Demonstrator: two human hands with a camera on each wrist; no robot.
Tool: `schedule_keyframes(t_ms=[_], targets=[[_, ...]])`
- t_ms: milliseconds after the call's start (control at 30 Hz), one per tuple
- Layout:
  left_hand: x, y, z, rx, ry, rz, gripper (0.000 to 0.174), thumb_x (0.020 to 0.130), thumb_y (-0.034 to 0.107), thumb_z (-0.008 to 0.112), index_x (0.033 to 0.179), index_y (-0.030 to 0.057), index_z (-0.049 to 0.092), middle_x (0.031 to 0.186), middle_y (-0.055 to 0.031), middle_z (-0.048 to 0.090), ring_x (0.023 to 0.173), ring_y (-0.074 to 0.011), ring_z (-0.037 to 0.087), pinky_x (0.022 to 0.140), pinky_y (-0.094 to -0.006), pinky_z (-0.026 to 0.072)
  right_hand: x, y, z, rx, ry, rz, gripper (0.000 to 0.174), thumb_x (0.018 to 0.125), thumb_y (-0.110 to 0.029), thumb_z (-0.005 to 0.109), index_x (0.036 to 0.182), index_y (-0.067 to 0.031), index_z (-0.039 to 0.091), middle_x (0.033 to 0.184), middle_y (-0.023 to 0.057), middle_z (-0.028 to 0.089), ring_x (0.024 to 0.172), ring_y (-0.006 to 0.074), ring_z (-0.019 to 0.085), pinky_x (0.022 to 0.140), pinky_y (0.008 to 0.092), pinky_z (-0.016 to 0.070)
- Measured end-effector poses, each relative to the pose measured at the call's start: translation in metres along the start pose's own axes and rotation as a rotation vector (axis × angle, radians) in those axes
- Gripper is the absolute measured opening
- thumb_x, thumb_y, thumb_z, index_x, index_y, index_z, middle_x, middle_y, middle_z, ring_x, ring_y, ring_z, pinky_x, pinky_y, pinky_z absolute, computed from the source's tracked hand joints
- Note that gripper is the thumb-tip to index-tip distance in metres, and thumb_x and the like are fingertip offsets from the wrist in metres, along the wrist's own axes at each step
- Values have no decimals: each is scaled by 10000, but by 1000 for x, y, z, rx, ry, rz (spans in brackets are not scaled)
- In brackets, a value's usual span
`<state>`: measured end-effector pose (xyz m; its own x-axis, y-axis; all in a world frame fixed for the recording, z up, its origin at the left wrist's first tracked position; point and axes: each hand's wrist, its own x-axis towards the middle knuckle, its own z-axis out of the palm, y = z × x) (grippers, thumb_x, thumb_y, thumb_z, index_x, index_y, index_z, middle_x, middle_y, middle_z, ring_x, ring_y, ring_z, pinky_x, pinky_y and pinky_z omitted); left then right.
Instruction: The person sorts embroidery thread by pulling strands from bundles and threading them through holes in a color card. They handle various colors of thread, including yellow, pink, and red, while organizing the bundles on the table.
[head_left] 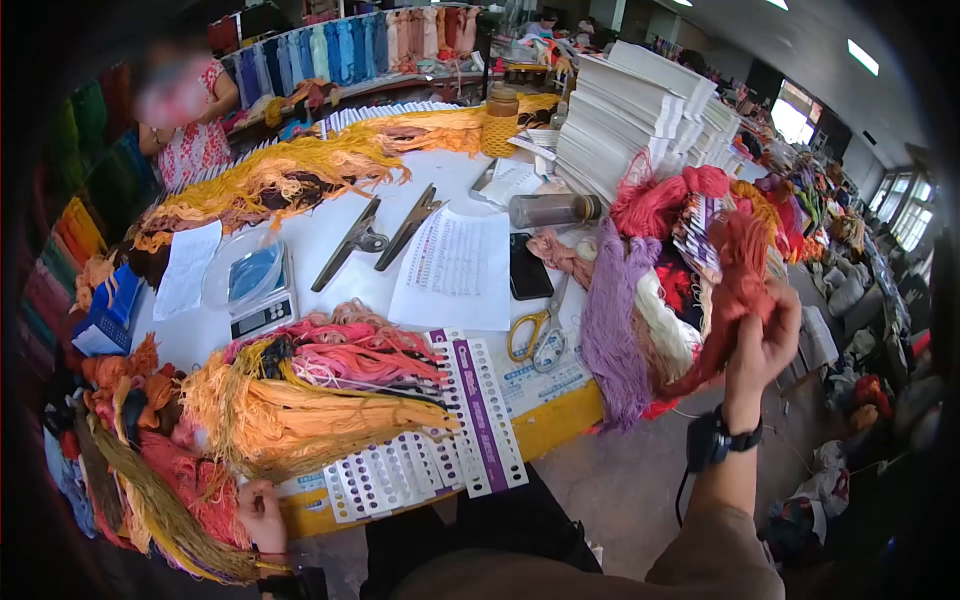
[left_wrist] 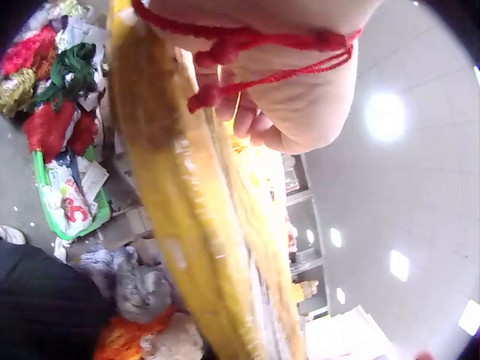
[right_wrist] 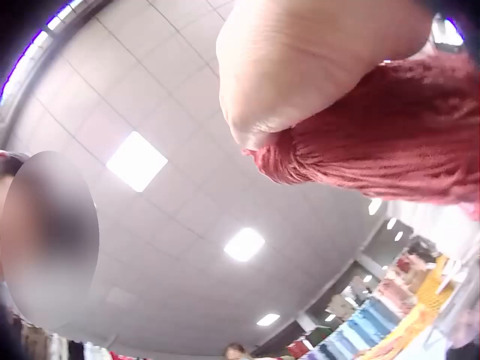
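Observation:
My right hand (head_left: 765,335) grips a brick-red skein of thread (head_left: 740,255) by its lower part, at the table's right end. In the right wrist view the skein (right_wrist: 390,131) runs out from beneath the hand (right_wrist: 307,67), its strands bunched there. Purple thread (head_left: 622,310) and white thread (head_left: 665,330) hang close by. My left hand (head_left: 262,515) rests low at the table's front left, fingers loosely curled, beside a coral-red skein (head_left: 185,470) and an olive skein (head_left: 140,475). In the left wrist view this hand (left_wrist: 289,105) is over the yellow table edge (left_wrist: 176,195).
Orange skeins (head_left: 300,410) lie on punched thread cards (head_left: 480,420) at the front. Behind are a scale (head_left: 263,315), two large clips (head_left: 350,240), a printed sheet (head_left: 450,270), a phone (head_left: 528,268) and scissors (head_left: 540,335). Stacked white cards (head_left: 620,120) rise at the back right.

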<state>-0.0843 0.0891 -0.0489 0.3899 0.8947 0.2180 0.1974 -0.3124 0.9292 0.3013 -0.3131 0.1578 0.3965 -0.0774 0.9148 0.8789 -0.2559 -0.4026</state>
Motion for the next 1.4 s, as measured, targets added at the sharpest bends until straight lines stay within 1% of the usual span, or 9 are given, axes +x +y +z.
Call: schedule_keyframes(t_ms=[167, 300, 500, 767, 867, 933, 1200, 1367, 1400], targets=[[-8, 99, -2, -238, -179, 7, 80, 837, 67, 540, 900, 19, 553, 911, -42, 565, 813, -117, 532, 747, -242, 423, -35, -111, 38, 397, -464, 1, 203, 666, -27, 584, 851, -13, 502, 789, 83, 521, 714, 173, 511, 646, 273, 408], [-45, 188, 18, -502, -563, 316, 410, 794, 24, 583, 1173, 14, 427, 1074, -84, 512, 989, -155, 509, 812, -277, 421, -88, -172, 107, 675, -814, -80, 256, 645, -80, 669, 846, -29, 518, 754, 76, 526, 656, 200, 538, 570, 293, 427], [-64, 172, 18, -410, -383, 319, 484, 770, -63, 569, 1220, -23, 397, 1133, -92, 468, 1039, -169, 479, 898, -294, 381, -147, -212, 140, 898, -1087, 360, 311, 674, -109, 710, 906, -43, 514, 803, 50, 515, 701, 120, 507, 618, 242, 421], [-64, 161, 7, 15, -385, 490, 402, 717, -55, 604, 1103, 14, 517, 1023, -163, 560, 936, -297, 563, 818, -331, 443, -156, -210, 137, 656, -1191, -77, 362, 690, -155, 651, 993, -35, 492, 875, 137, 521, 737, 284, 569, 627, 353, 453], [-61, 157, 2, 11, -435, 429, 377, 713, -48, 603, 1075, 28, 528, 1029, -157, 551, 950, -304, 551, 814, -340, 446, -168, -203, 143, 709, -1250, 13, 344, 696, -150, 609, 997, -36, 489, 850, 159, 526, 733, 328, 548, 638, 377, 447], [-57, 162, -2, 186, -522, 643, 360, 702, -41, 602, 1043, 40, 517, 1030, -156, 539, 957, -326, 535, 801, -349, 452, -177, -199, 147, 738, -1257, 74, 322, 694, -148, 602, 978, -30, 506, 829, 162, 539, 732, 328, 554, 634, 376, 449], [-58, 172, -14, 309, -483, 632, 302, 654, -16, 627, 917, 43, 492, 902, -124, 590, 747, -310, 594, 643, -345, 491, -176, -211, 153, 865, -1477, 569, 152, 725, -39, 483, 849, 13, 555, 734, 57, 577, 677, 78, 505, 584, 249, 423], [-58, 163, -24, 378, -350, 779, 259, 653, -4, 631, 868, 30, 489, 829, -124, 599, 722, -234, 608, 649, -313, 491, -162, -223, 144, 1046, -1360, 633, 105, 718, -15, 472, 803, 0, 533, 704, 13, 524, 640, 40, 446, 545, 213, 368], [-60, 149, -28, 213, -312, 597, 243, 668, -14, 623, 867, 30, 490, 838, -98, 598, 743, -193, 596, 675, -295, 481, -161, -222, 143, 1174, -1356, 721, 112, 711, -10, 469, 801, -4, 535, 699, 6, 511, 639, 35, 436, 542, 214, 359]])
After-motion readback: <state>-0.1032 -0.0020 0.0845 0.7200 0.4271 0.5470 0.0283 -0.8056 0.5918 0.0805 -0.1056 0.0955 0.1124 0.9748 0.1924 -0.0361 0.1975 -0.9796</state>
